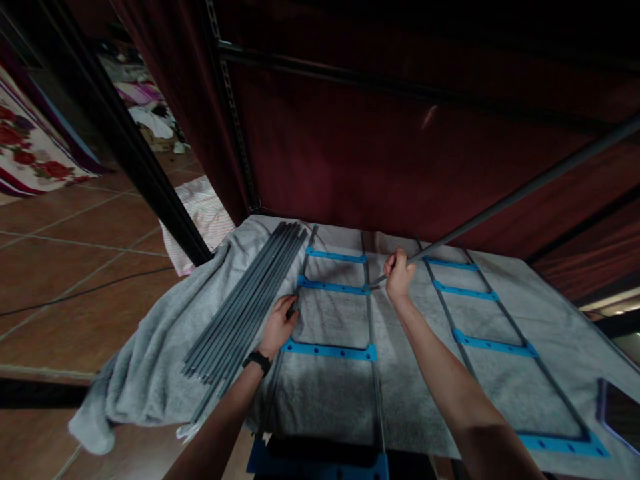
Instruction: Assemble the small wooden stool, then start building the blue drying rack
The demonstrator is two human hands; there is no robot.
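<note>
My right hand (399, 272) is closed round a long grey rod (500, 203) that slants up to the right. Its lower end is close to the right end of a blue crosspiece (333, 287); whether it touches I cannot tell. That crosspiece belongs to a ladder-like frame of grey rods and several blue crosspieces with holes. With curled fingers, my left hand (281, 325) grips the left side rod (274, 387) of this frame, above another blue crosspiece (330, 351). A black band (257, 361) circles my left wrist. Beside that hand lies a bundle of loose grey rods (245, 300).
A second ladder-like frame with blue crosspieces (493, 343) lies to the right on the grey blanket (410, 373). A phone-like dark object (619, 415) rests at the right edge. Dark red cloth (350, 153) hangs behind, with a black metal post (135, 160) at left.
</note>
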